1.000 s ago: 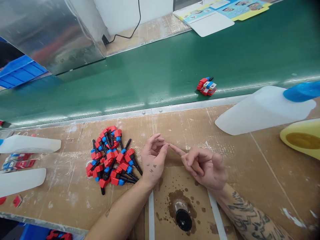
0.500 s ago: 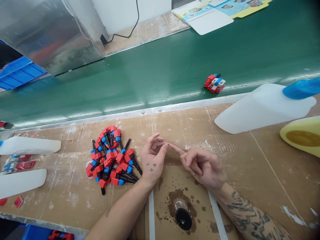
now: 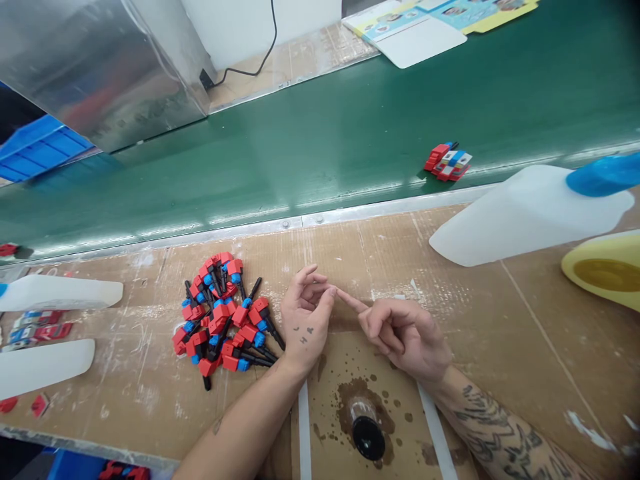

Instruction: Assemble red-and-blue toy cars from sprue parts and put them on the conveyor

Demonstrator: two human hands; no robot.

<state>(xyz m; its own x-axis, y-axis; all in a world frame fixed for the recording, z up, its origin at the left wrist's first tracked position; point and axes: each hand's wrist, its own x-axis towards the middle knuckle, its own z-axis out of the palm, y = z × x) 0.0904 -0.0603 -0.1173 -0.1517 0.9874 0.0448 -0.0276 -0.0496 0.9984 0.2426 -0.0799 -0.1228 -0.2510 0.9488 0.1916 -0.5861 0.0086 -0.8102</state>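
Right, from my end the left hand [image 3: 306, 320] has its thumb and fingers drawn together against the forefinger tip of the right hand [image 3: 407, 337], whose other fingers curl loosely; whether either grips something tiny, I cannot tell. The red-and-blue parts [image 3: 218, 320] lie piled on the worktop [image 3: 380, 247], just left of the left hand, the nearer one, their black stems splayed, several pointing toward that wrist. Beyond runs the green belt [image 3: 300, 147].

Piled parts [image 3: 219, 318] red, blue, black; belt [image 3: 300, 143] green; lone piece [image 3: 447, 163] red, blue, apparently white.
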